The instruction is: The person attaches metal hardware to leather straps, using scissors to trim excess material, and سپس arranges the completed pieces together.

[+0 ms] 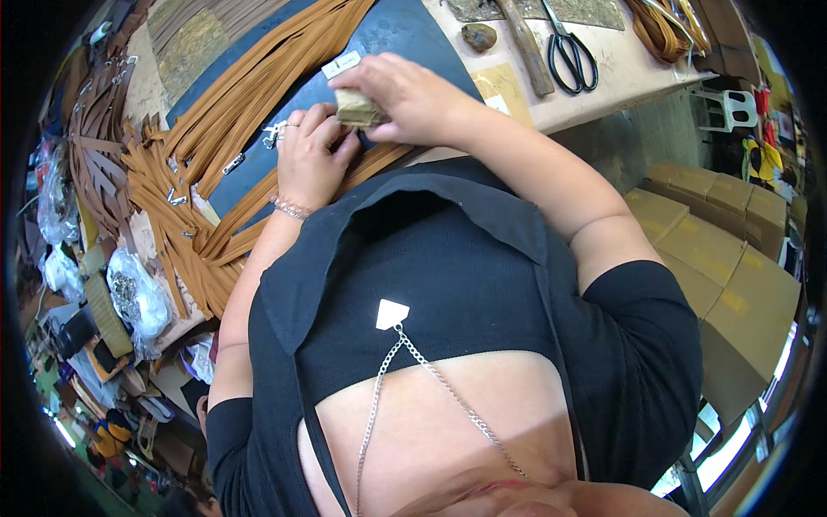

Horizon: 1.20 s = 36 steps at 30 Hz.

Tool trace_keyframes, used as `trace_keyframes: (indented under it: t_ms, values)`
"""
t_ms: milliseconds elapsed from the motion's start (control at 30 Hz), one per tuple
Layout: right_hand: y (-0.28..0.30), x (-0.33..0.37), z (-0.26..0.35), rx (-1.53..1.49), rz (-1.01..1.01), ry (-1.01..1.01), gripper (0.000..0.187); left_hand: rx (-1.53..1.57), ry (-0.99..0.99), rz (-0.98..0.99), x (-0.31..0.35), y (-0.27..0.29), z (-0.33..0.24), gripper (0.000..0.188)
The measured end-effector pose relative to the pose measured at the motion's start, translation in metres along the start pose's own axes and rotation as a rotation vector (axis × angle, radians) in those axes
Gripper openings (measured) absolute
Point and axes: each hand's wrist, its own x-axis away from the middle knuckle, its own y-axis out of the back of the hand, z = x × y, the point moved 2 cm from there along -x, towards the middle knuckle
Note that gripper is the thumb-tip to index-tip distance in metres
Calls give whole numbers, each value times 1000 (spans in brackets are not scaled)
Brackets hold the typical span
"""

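Note:
My right hand [415,96] is wrapped round a small block [357,110] that looks bound in yellowish tape, with a whitish piece [341,65] at its far end. Close beside it, my left hand [314,157] rests low on the dark blue mat [392,56], its fingers curled together over the tan strips [375,164]. What its fingertips pinch is hidden. A small silver metal fitting [272,135] lies just left of that hand, and another silver fitting [233,164] sits on a strip end farther left.
Long tan strips [258,73] spread over the mat's left; darker brown straps [99,142] hang beyond. Black-handled scissors [572,60], a wooden-handled tool [527,52] and a round brown lump [479,36] lie at the back right. Cardboard boxes [702,250] stand right, near a white stool [732,108].

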Motion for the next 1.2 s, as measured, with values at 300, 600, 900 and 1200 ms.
trace_keyframes:
  t_ms: [300, 600, 900, 1200]
  values:
    - [14, 6, -11, 169, 138, -172, 68, 0, 8, -30, 0, -2, 1, 10]
    - [6, 10, -9, 55, 140, -103, 70, 16, 6, -39, 0, -2, 1, 11]
    - [-4, 0, 0, 9, 80, -126, 64, 1, -4, -7, -2, 0, -1, 11]
    - [10, 11, -1, 62, 185, -111, 68, 11, -4, -27, -3, -1, -2, 11]
